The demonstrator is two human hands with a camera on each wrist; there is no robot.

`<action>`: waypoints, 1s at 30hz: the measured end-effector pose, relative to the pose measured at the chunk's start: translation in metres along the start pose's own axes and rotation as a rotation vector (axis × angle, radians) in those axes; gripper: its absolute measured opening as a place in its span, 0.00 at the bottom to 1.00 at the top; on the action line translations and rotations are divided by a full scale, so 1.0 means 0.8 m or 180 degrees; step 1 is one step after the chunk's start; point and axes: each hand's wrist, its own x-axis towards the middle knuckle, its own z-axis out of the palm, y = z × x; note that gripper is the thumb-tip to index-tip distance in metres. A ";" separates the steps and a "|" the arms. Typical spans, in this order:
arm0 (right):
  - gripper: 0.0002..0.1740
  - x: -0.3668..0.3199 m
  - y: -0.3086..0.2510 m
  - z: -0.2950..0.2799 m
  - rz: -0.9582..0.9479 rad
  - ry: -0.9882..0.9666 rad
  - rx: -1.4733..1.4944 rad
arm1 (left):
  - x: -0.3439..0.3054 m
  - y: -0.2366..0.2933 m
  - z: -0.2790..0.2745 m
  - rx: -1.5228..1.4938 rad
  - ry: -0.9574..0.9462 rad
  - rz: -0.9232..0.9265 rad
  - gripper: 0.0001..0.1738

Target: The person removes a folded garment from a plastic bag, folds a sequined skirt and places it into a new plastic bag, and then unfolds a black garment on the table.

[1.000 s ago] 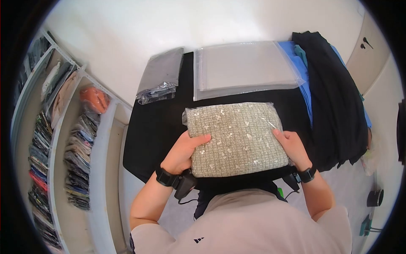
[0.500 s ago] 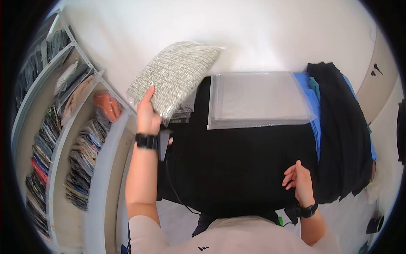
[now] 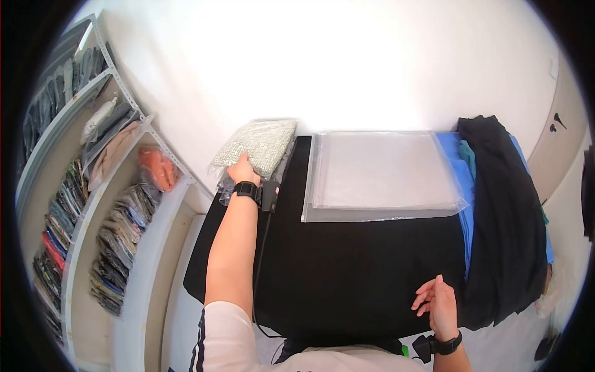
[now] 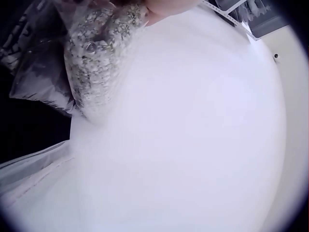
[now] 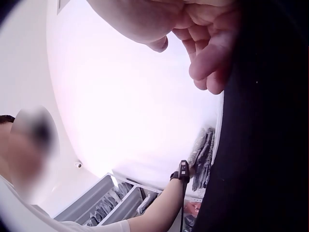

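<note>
At the back left of the black-covered table (image 3: 347,266), my left hand (image 3: 243,168) grips the near edge of a folded, pale woven garment in a clear plastic bag (image 3: 265,146), thumb on top. It lies over a grey bagged garment (image 4: 41,84), which shows mostly at its side. In the left wrist view the pale garment's bagged edge overlaps the grey one, with part of the hand at the top. My right hand (image 3: 439,307) hovers over the table's near right part, fingers loosely curled and holding nothing.
Clear plastic bags (image 3: 384,173) lie stacked at the back middle of the table. Black garments (image 3: 502,229) and blue ones (image 3: 460,186) drape over the right side. Shelves (image 3: 139,273) with several bagged garments stand at the left, and a white wall rises behind.
The bagged pale garment went from both hands at the table's middle to the back left, carried by my left hand and lowered over the grey one. My right hand let go of it.
</note>
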 end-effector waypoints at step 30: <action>0.14 -0.013 -0.018 -0.019 0.0223 -0.0507 -0.0165 | -0.262 0.047 -0.022 0.1775 -0.2962 -0.1369 0.19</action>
